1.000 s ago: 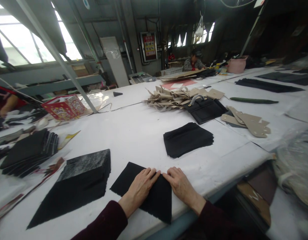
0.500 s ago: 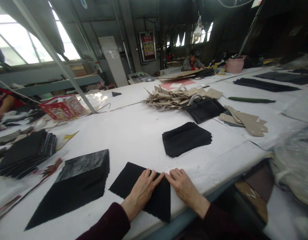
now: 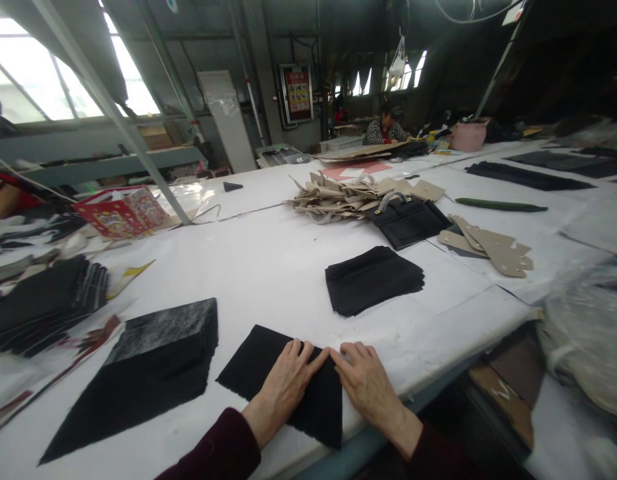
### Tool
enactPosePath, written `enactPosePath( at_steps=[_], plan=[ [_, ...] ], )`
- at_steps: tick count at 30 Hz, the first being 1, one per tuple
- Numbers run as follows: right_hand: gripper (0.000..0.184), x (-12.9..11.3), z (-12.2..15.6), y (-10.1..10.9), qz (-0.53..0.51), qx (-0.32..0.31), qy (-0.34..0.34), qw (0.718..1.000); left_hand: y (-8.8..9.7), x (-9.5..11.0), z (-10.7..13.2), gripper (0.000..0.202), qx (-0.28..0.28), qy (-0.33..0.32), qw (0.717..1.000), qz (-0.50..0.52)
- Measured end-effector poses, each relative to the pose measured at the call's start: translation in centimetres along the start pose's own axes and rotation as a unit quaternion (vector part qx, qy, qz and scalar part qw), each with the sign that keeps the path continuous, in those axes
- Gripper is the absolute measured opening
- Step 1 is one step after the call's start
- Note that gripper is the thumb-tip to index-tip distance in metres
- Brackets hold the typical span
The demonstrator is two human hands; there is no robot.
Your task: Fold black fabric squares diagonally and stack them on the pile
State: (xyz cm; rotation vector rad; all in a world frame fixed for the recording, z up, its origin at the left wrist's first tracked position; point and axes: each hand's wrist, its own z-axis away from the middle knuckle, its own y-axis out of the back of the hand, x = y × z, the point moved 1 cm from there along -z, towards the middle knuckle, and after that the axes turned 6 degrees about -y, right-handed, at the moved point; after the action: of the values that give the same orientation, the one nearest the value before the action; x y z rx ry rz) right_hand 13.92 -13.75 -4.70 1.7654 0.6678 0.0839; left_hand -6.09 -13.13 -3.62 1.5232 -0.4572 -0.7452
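Note:
A dark, roughly rectangular piece of black fabric (image 3: 253, 360) lies by the table's near edge. My left hand (image 3: 288, 380) rests on top of it, fingers bent towards its far edge and thumb stretched right. My right hand (image 3: 365, 380) sits at the right corner of this fabric, its thumb pointing left and its other fingers apart from the thumb. Both thumb tips meet, or nearly meet, at that corner. What lies under the fingertips is hidden. Left of my hands is a larger black fabric stack (image 3: 153, 380) with a greyish strip folded over. Beyond them lies another black fabric stack (image 3: 373, 280).
A black handbag piece (image 3: 411, 223) lies beside a heap of beige pieces (image 3: 333, 197). Beige straps (image 3: 493, 247) and a green cucumber-like object (image 3: 501, 205) are at right. A slanted pole (image 3: 113, 113) rises behind a red patterned bag (image 3: 121, 213). Co-workers sit far back and at left.
My right hand has shifted slightly, its fingers a little more raised. My left hand and the fabric stay nearly in place. The view has turned very slightly.

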Motion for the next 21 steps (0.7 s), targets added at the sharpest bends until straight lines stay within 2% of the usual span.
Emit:
enactPosePath(
  at_steps=[4, 8, 12, 14, 17, 19, 21],
  plan=[
    [0.034, -0.7, 0.1, 0.0, 0.012, -0.010, -0.005, 1.000, -0.1, -2.4, 1.6, 0.068, -0.009, 0.016, 0.999, 0.050],
    [0.032, -0.2, 0.2, 0.0, -0.010, -0.013, -0.009, 1.000, -0.2, -6.8, 3.7, 0.066, -0.046, 0.100, 0.992, 0.067],
    [0.019, -0.9, -1.0, -0.4, -0.050, -0.008, -0.044, 0.998, 0.2, -10.0, 3.9, 0.036, -0.024, 0.149, 0.981, 0.120],
    [0.024, -1.8, -2.0, -0.9, -0.080, -0.006, -0.056, 0.995, 0.6, -10.5, 3.3, 0.027, 0.003, 0.160, 0.974, 0.163],
    [0.045, -2.9, -3.2, -1.7, -0.109, -0.011, -0.060, 0.992, 1.0, -10.1, 2.4, 0.016, 0.010, 0.145, 0.966, 0.214],
    [0.052, -2.9, -3.6, -2.4, -0.121, -0.023, -0.063, 0.990, 1.2, -9.5, 2.3, 0.007, 0.004, 0.124, 0.966, 0.226],
    [0.057, -2.2, -3.4, -3.3, -0.138, -0.041, -0.062, 0.988, 1.2, -9.0, 2.6, 0.010, -0.001, 0.111, 0.967, 0.231]
  ],
)
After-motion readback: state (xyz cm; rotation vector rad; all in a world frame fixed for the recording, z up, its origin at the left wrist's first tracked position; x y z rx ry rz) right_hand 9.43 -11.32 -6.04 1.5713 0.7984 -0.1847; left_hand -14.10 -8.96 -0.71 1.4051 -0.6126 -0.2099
